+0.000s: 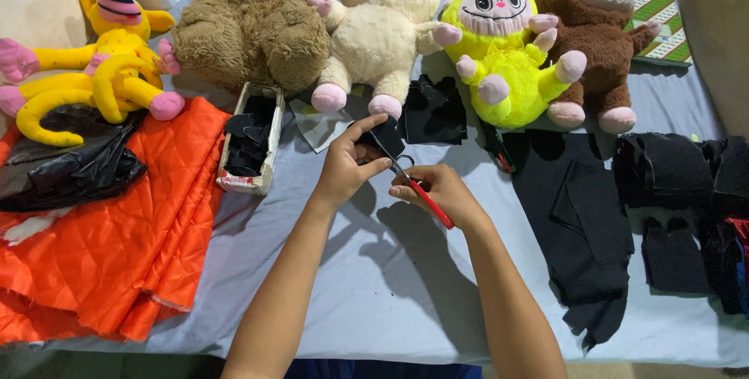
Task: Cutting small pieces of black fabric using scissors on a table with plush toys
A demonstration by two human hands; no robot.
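Fingers of the left hand point(349, 167) pinch a small black fabric piece point(386, 138), holding it taut above the grey table point(390, 285) so the blades can bite; the right hand point(443, 192) grips red-handled scissors point(413, 184). Beyond sit a box of black scraps point(251, 141) and plush toys point(382, 28).

The left hand point(349, 167) pinches a small black fabric piece point(385, 138) above the grey-covered bench point(390, 277), while the right hand point(445, 192) grips red-handled scissors point(417, 189), blades at the fabric. Plush toys point(382, 28) line the far edge; orange quilted cloth point(133, 231) lies left.
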